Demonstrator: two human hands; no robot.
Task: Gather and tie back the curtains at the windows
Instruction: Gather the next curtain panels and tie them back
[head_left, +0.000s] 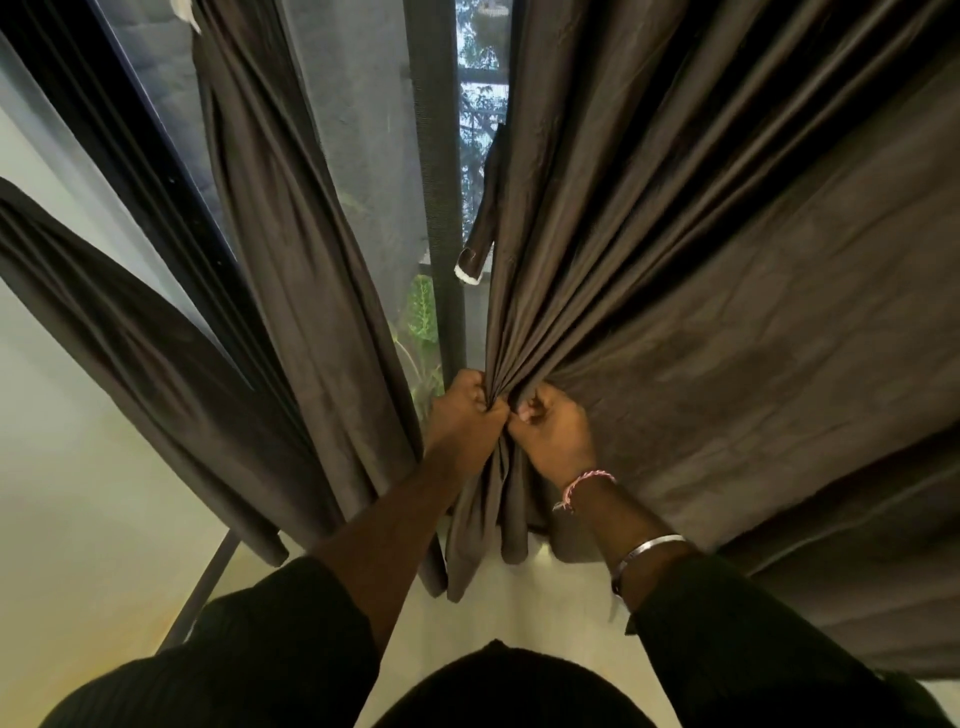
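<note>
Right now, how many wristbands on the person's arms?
2, both on the right arm: a pink braided band just below the right hand, and a silver bangle further up near the sleeve. None shows on the left forearm; sleeves may hide more.

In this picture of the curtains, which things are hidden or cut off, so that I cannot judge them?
- Head view: the fingertips of the left hand and right hand are buried in folds of the right curtain.
- Head view: the top edge cuts off the curtain tops, so the rail is unseen.
- Head view: where the tie strap is attached is hidden behind the right curtain.
- Head view: the right edge cuts off the right curtain's far side.
</note>
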